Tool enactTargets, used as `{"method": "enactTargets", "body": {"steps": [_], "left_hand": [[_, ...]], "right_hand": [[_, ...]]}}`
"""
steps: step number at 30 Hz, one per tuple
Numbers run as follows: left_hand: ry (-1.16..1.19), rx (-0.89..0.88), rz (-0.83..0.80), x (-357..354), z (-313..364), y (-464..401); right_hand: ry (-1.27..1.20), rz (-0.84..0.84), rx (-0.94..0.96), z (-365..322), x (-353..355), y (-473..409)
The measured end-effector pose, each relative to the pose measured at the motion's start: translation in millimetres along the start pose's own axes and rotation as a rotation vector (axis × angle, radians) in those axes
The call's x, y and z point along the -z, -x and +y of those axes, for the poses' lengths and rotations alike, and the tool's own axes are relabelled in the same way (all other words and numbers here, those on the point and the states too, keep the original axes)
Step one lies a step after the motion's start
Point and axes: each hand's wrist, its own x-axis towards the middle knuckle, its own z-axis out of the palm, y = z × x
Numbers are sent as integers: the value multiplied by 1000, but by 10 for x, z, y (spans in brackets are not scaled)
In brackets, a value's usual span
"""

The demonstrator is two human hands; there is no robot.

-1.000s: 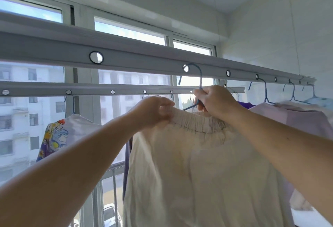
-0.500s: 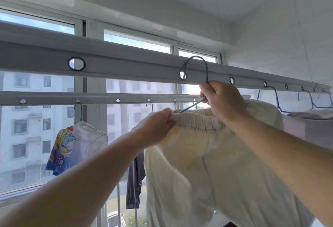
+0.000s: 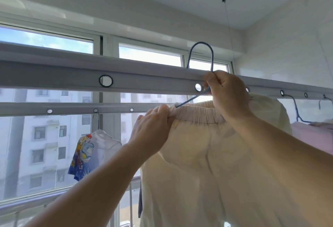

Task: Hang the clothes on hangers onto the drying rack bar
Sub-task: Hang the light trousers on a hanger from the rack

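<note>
Since half a second earlier, the blue hanger has been lifted so its hook rises above the near rack bar; its neck is gripped by the right hand, apparently to drop the hook over the bar; the waistband of the cream trousers is pinched by the left hand, keeping them on the hanger; a printed shirt is hung from the far bar.
</note>
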Motion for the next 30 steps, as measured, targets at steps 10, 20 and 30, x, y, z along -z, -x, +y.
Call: {"method": "enactTargets", "body": {"steps": [10,20,30], "left_hand": [[-197,73,-60,186,-530,451],[-68,380,137,810,-1128,1075],[-91,521,81,1432,-1596,1395]], "right_hand": [[-120,-218,-110,-398,-203,418],[-303,-594,31,-1419,-664,925],[-427,-503,98,-2421,-1326,1159]]}}
